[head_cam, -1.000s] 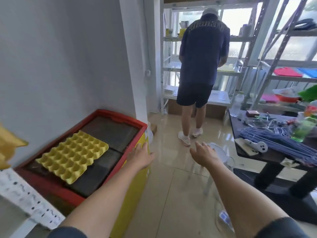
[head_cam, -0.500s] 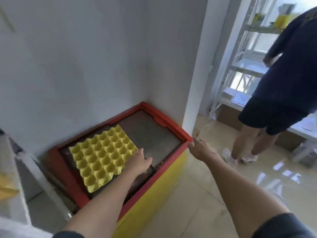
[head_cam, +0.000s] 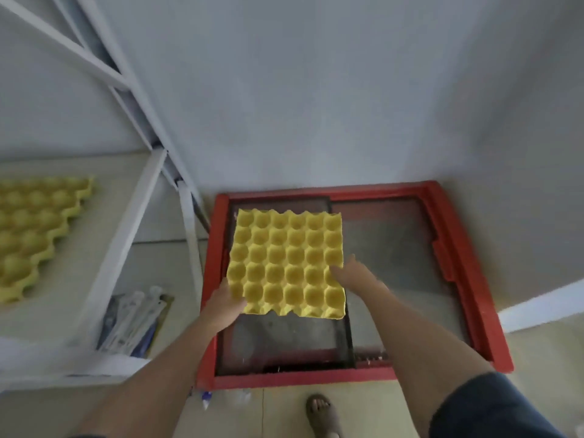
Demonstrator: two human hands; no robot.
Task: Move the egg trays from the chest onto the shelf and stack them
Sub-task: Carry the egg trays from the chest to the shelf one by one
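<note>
A yellow egg tray [head_cam: 286, 263] lies over the glass lid of the red-framed chest [head_cam: 455, 263]. My left hand [head_cam: 222, 306] grips the tray's near left corner, fingers under its edge. My right hand [head_cam: 355, 276] touches the tray's right edge, fingers partly on top of it. Another yellow egg tray [head_cam: 34, 235] rests on the white shelf [head_cam: 104, 257] at the left.
The shelf's white metal uprights [head_cam: 189, 235] stand between shelf and chest. Packaged items [head_cam: 136, 320] lie on a lower level under the shelf. Grey walls close in behind the chest. My sandalled foot [head_cam: 324, 415] stands on the tiled floor in front.
My view has swung from the room down onto the chest. Both hands have reached the tray: the left has taken its near left corner, the right has come to its right edge.
</note>
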